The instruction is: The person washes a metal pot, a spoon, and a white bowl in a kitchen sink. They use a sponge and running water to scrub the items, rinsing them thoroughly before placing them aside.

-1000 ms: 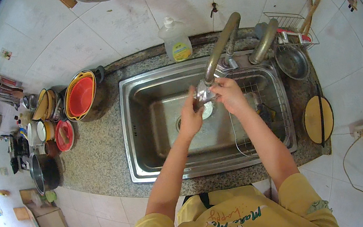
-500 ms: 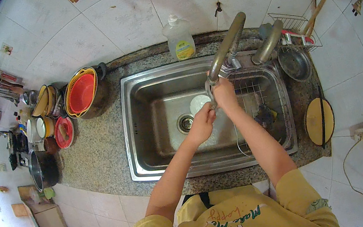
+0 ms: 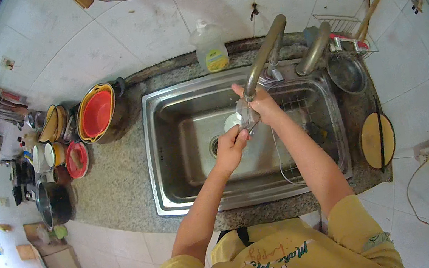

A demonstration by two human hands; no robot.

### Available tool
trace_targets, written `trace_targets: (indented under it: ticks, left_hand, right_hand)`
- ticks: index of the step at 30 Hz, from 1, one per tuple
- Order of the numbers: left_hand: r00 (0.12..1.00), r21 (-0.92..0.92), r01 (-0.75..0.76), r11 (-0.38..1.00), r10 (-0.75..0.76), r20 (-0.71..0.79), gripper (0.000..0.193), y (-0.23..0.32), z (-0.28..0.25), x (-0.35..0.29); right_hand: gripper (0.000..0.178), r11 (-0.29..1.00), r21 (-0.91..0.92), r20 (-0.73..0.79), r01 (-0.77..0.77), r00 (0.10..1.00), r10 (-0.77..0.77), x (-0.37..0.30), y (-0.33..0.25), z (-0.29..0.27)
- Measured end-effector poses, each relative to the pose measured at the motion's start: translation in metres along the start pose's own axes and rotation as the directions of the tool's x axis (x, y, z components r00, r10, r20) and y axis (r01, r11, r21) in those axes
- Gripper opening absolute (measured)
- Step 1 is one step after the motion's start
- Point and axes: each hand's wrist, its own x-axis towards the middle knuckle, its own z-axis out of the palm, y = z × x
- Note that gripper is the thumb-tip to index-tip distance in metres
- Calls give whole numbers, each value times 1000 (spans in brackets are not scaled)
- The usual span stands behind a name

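Note:
My left hand point(image 3: 229, 149) is closed around the lower end of a shiny metal utensil point(image 3: 246, 116); blur and glare hide its exact kind. The utensil is beneath the tall curved faucet point(image 3: 265, 55), above the steel sink point(image 3: 171, 140). My right hand point(image 3: 262, 107) is next to the utensil's upper part, under the spout. One of its digits stretches out to the far left, while its other fingers are partly hidden. Below my hands, a white round dish point(image 3: 231, 122) lies in the sink, beside the drain point(image 3: 215, 146).
A wire rack point(image 3: 299, 103) and a dark object point(image 3: 315, 133) are at the sink's right side. Behind the sink stands a clear soap bottle point(image 3: 215, 50). A red basin point(image 3: 96, 114) and a black pot point(image 3: 51, 201) are on the left; a grey bowl point(image 3: 347, 74) is on the right.
My right hand has loosened from around the utensil, with a digit now stretched out. More of the utensil shows under the spout. My left hand has moved slightly left and down.

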Motion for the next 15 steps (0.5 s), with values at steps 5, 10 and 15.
trace_targets:
  ticks: [5,10,15]
  left_hand:
    - [993,-214,77,974,-94,-70,23,-4,1,7]
    - [965,133,-47,990,79,-250,21,-15,9,16]
    - [966,215,-54,975,106,-236,18,6,21,13]
  right_hand:
    - [25,928,370,-41,48,999,-36,-3,15,-2]
    - [18,725,-615,-236,310,805,-544,-27,19,8]
    - [20,146,-931,110,334,639,-761,-20,32,2]
